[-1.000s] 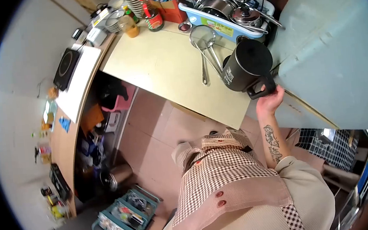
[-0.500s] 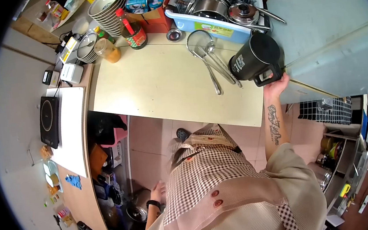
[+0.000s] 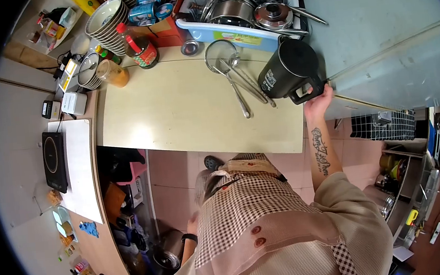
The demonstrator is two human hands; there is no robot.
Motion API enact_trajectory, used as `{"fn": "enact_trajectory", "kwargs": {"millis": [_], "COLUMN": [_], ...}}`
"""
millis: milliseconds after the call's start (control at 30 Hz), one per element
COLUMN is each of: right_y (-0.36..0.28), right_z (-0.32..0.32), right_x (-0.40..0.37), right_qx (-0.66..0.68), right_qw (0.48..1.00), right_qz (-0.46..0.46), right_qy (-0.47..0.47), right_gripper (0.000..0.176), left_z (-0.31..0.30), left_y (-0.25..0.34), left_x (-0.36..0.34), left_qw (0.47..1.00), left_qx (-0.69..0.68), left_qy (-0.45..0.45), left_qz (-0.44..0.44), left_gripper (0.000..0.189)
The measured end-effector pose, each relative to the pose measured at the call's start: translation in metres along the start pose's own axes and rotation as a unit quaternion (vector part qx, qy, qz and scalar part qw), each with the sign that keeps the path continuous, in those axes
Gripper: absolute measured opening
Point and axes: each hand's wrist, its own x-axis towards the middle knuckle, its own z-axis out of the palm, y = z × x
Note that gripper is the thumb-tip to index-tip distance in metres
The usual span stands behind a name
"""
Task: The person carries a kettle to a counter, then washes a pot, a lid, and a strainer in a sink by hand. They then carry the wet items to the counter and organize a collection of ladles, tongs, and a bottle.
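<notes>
Gripping the black kettle (image 3: 289, 70) firmly by its handle with the right hand (image 3: 316, 103) at the right end of the table (image 3: 176, 120), just beside the strainer (image 3: 220, 55), liable to spill or knock the strainer if swung carelessly.

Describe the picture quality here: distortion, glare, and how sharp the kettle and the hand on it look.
Head view: strong fisheye, the table edges bow and black fills the corners; even light, a pale sheen on the tabletop; the black kettle and the right hand on its handle look sharp, unblurred.
</notes>
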Motion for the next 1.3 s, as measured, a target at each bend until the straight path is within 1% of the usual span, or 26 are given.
{"fn": "enact_trajectory", "kwargs": {"millis": [33,67,133,167,267,333,367,467,500,533,567,600,633,667,700,733,767,800,833,933,967,1000,1033,1067,1200,1300], "right_y": [0.002,0.006,0.014,0.016,0.012,0.014,0.014,0.012,0.004,-0.001,-0.004,-0.005,-0.006,-0.009,-0.059,-0.093,-0.11,-0.124,-0.133,-0.132,-0.105,-0.116,-0.12,-0.122,-0.207,-0.239], "right_z": [0.0,-0.006,-0.017,-0.024,-0.022,-0.027,-0.027,-0.039,-0.034,-0.046,-0.073,-0.106,-0.142,-0.178,-0.158,-0.154,-0.173,-0.194,-0.22,-0.307,-0.351,-0.355,-0.384,-0.415,-0.497,-0.563], "right_x": [0.001,0.003,0.007,0.007,0.001,0.005,0.006,0.007,-0.011,-0.029,-0.054,-0.083,-0.112,-0.145,-0.186,-0.217,-0.24,-0.266,-0.299,-0.381,-0.408,-0.409,-0.413,-0.42,-0.417,-0.42], "right_qx": [0.01,0.012,0.015,-0.002,-0.07,-0.138,-0.149,-0.208,-0.252,-0.313,-0.379,-0.448,-0.51,-0.554,-0.589,-0.584,-0.568,-0.546,-0.48,-0.295,-0.179,-0.123,-0.199,-0.273,-0.226,-0.081], "right_qw": [0.998,0.999,0.999,1.0,0.996,0.985,0.984,0.972,0.962,0.943,0.917,0.888,0.856,0.824,0.78,0.728,0.717,0.706,0.765,0.887,0.927,0.909,0.92,0.921,0.926,0.919], "right_qz": [0.016,0.012,0.003,-0.017,-0.047,-0.092,-0.091,-0.101,-0.101,-0.11,-0.118,-0.104,-0.066,0.003,0.079,0.256,0.315,0.372,0.384,0.348,0.329,0.391,0.335,0.277,0.265,0.316], "right_qy": [0.052,0.05,0.045,-0.013,-0.043,-0.052,-0.035,-0.047,-0.005,0.024,0.026,0.0,-0.049,-0.114,-0.197,-0.25,-0.252,-0.255,-0.192,-0.064,0.0,0.079,0.047,0.019,0.145,0.223], "right_gripper": [0.027,0.027,0.026,0.025,0.025,0.027,0.028,0.028,0.038,0.039,0.04,0.041,0.043,0.044,0.048,0.05,0.049,0.048,0.053,0.062,0.063,0.06,0.06,0.061,0.063,0.063], "left_z": [0.007,0.013,0.022,0.026,0.018,0.015,0.013,-0.001,-0.001,-0.002,0.003,0.0,0.001,0.004,0.01,0.012,0.025,0.05,0.074,0.115,0.142,0.168,0.197,0.23,0.412,0.535], "left_y": [0.0,-0.001,-0.014,-0.028,-0.135,-0.151,-0.147,-0.123,-0.092,-0.046,0.019,0.031,0.039,0.051,0.062,0.072,0.088,0.121,0.146,0.124,0.133,0.127,0.113,0.11,0.127,0.147], "left_x": [-0.002,-0.005,-0.005,-0.002,0.037,0.05,0.055,0.079,0.077,0.073,0.055,0.073,0.087,0.101,0.109,0.11,0.11,0.103,0.098,0.161,0.168,0.181,0.195,0.202,0.198,0.137], "left_qw": [1.0,0.999,0.999,0.999,0.999,0.999,1.0,0.986,0.987,0.967,0.98,0.978,0.987,0.98,0.975,0.968,0.965,0.954,0.935,0.791,0.757,0.817,0.85,0.855,0.774,0.717], "left_qx": [0.009,0.018,0.022,0.023,0.016,0.004,0.005,0.139,0.152,0.175,0.175,0.166,0.042,0.033,0.024,0.011,0.1,0.19,0.278,0.455,0.492,0.389,0.275,0.158,0.365,0.461], "left_qy": [0.014,0.029,0.028,0.029,0.031,0.024,0.018,-0.036,0.048,0.124,-0.061,-0.123,-0.125,-0.169,-0.212,-0.25,-0.243,-0.233,-0.221,-0.294,-0.335,-0.399,-0.449,-0.483,-0.517,-0.512], "left_qz": [-0.005,-0.011,-0.022,-0.016,0.024,0.029,0.02,0.082,-0.033,-0.135,0.075,0.02,-0.093,-0.102,-0.064,-0.027,-0.017,-0.004,0.013,0.285,0.271,0.151,0.024,-0.109,0.033,0.109], "left_gripper": [0.045,0.045,0.045,0.044,0.043,0.043,0.042,0.039,0.043,0.047,0.038,0.038,0.039,0.038,0.039,0.041,0.041,0.042,0.042,0.046,0.046,0.047,0.049,0.05,0.056,0.059]}}
